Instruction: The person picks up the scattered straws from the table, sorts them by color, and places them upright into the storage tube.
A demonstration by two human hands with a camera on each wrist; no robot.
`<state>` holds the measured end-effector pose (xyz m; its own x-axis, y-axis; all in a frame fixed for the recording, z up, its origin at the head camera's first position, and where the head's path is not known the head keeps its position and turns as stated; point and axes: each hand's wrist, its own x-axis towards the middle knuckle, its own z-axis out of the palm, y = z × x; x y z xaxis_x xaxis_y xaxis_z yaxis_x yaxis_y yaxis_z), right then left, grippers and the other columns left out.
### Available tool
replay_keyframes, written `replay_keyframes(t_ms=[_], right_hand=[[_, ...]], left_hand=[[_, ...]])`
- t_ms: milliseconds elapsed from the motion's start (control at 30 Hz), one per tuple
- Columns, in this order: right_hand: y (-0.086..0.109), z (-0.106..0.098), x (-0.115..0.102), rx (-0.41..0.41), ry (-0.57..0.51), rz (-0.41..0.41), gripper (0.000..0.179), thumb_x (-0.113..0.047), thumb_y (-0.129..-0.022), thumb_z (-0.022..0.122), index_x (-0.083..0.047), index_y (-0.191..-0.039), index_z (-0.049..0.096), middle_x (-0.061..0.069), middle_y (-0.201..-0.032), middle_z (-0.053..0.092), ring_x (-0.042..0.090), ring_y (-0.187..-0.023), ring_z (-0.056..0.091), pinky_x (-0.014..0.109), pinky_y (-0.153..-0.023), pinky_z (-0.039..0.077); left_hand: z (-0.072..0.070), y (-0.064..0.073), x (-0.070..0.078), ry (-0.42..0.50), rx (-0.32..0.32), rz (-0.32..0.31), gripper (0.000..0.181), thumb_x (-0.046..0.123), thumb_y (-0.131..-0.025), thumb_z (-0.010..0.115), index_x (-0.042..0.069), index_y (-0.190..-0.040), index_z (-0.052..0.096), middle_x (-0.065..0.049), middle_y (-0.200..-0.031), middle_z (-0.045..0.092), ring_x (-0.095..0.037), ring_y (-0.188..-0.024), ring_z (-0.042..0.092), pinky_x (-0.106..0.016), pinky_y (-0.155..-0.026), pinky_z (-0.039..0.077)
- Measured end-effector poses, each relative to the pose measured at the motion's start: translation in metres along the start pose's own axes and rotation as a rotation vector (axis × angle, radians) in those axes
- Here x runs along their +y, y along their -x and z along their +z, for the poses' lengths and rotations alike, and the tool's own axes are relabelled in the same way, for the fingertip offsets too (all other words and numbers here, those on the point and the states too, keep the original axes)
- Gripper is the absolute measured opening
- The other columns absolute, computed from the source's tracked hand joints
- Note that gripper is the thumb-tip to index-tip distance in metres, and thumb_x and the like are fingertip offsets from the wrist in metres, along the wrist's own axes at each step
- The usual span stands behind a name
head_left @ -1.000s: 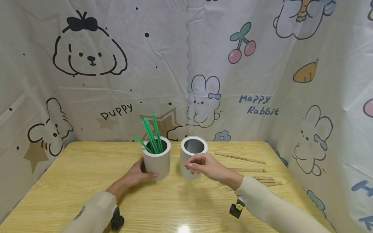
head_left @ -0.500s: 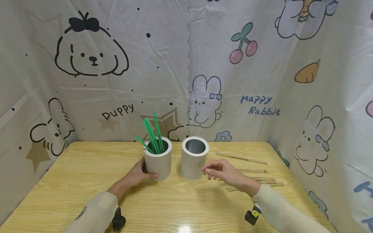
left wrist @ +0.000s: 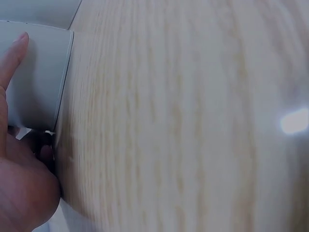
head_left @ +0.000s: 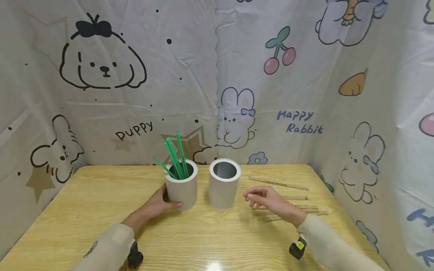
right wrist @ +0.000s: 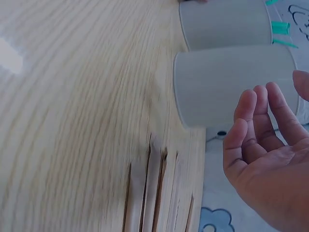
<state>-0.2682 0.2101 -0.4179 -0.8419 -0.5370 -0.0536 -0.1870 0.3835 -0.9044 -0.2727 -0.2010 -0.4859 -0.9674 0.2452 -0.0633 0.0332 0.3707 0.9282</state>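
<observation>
My left hand grips the left white cylindrical holder, thumb across its front and the other fingers around its far left side. Several thin green sticks stand in that holder, leaning left. Beside it a second white holder stands upright; no sticks show above its rim. To the right of this holder my right hand hovers over the table, fingers loosely bent with nothing between them. The right wrist view shows its palm and separate fingertips in front of the second holder.
Several thin brown paper-wrapped sticks lie on the right part of the wooden table, below and beyond the right hand. A printed cloth hangs behind the table and along its sides.
My right hand has moved from in front of the second holder rightward, close to the brown sticks. The left hand keeps its hold on the left holder.
</observation>
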Motion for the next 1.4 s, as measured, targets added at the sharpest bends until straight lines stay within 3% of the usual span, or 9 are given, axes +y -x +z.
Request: replay_keyframes(t_ms=[333, 567, 800, 1100, 1400], right_hand=[[0.001, -0.018, 0.013, 0.07, 0.029, 0.056, 0.046, -0.028, -0.107, 0.051, 0.009, -0.134, 0.056, 0.023, -0.124, 0.064, 0.011, -0.096, 0.063, 0.034, -0.088, 0.056], [-0.001, -0.029, 0.021, 0.129, 0.003, 0.109, 0.047, -0.028, -0.106, 0.053, 0.008, -0.136, 0.055, 0.018, -0.124, 0.064, 0.011, -0.096, 0.063, 0.033, -0.089, 0.056], [-0.009, -0.034, 0.024, 0.164, 0.019, 0.128, 0.051, -0.033, -0.105, 0.055, 0.006, -0.137, 0.056, 0.019, -0.125, 0.064, 0.012, -0.095, 0.063, 0.032, -0.085, 0.055], [-0.012, -0.039, 0.026, 0.176, 0.061, 0.131, 0.048, -0.031, -0.106, 0.054, 0.005, -0.137, 0.056, 0.021, -0.125, 0.064, 0.015, -0.095, 0.065, 0.039, -0.089, 0.054], [-0.013, -0.051, 0.034, 0.203, 0.128, 0.149, 0.046, -0.03, -0.107, 0.052, 0.006, -0.136, 0.057, 0.024, -0.125, 0.065, 0.013, -0.093, 0.064, 0.038, -0.085, 0.054]], left_hand=[[-0.001, 0.011, 0.004, 0.032, 0.003, 0.061, 0.108, 0.025, -0.086, 0.081, 0.003, -0.162, 0.008, -0.026, -0.163, 0.027, -0.047, -0.147, 0.034, -0.062, -0.12, 0.03], [0.001, 0.019, 0.011, 0.077, 0.072, 0.013, 0.11, 0.021, -0.088, 0.079, 0.011, -0.163, 0.0, -0.027, -0.166, 0.018, -0.049, -0.15, 0.026, -0.063, -0.119, 0.033], [0.006, 0.032, 0.015, 0.076, 0.149, -0.019, 0.1, 0.021, -0.094, 0.073, 0.007, -0.162, 0.001, -0.029, -0.167, 0.012, -0.05, -0.152, 0.019, -0.061, -0.122, 0.027], [0.017, 0.045, 0.015, 0.023, 0.277, -0.028, 0.084, 0.023, -0.096, 0.069, 0.008, -0.159, 0.014, -0.025, -0.16, 0.027, -0.045, -0.143, 0.034, -0.061, -0.113, 0.039], [0.028, 0.061, 0.024, -0.002, 0.338, 0.009, 0.067, 0.017, -0.097, 0.067, 0.004, -0.149, 0.028, -0.021, -0.15, 0.039, -0.04, -0.136, 0.041, -0.052, -0.104, 0.043]])
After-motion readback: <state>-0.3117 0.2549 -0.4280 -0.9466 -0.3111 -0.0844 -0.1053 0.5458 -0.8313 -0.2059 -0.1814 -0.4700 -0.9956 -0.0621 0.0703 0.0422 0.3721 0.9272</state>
